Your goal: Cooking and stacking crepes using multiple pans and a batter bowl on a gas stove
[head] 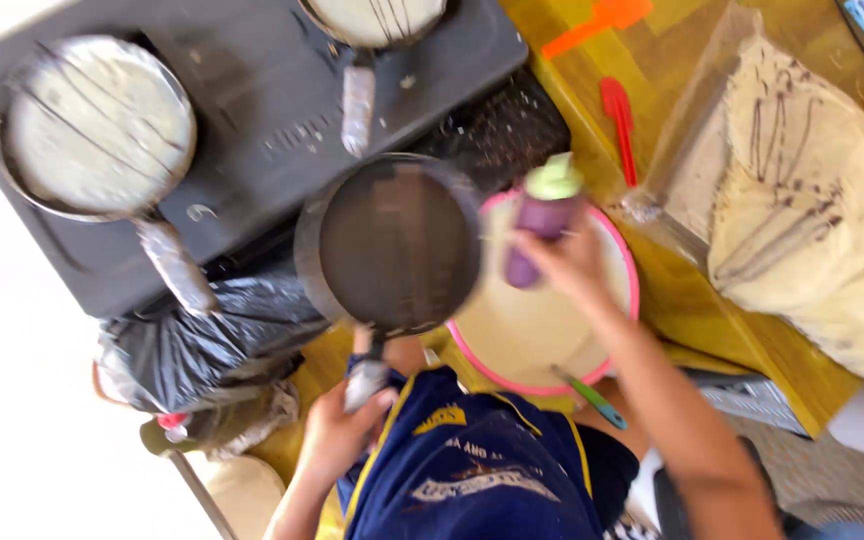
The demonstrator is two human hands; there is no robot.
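Observation:
My left hand grips the wrapped handle of an empty dark frying pan, held above the front edge of the black stove. My right hand holds a purple squeeze bottle with a pale green cap, tilted beside the pan's right rim. Under the bottle and the pan sits a pink-rimmed bowl of pale batter. The pan and the bottle are blurred.
Two pans of pale batter with dark lines sit on the stove, one at the left and one at the top. A stack of crepes lies at right. A red spatula, an orange spatula, a green-handled tool and a black bag lie nearby.

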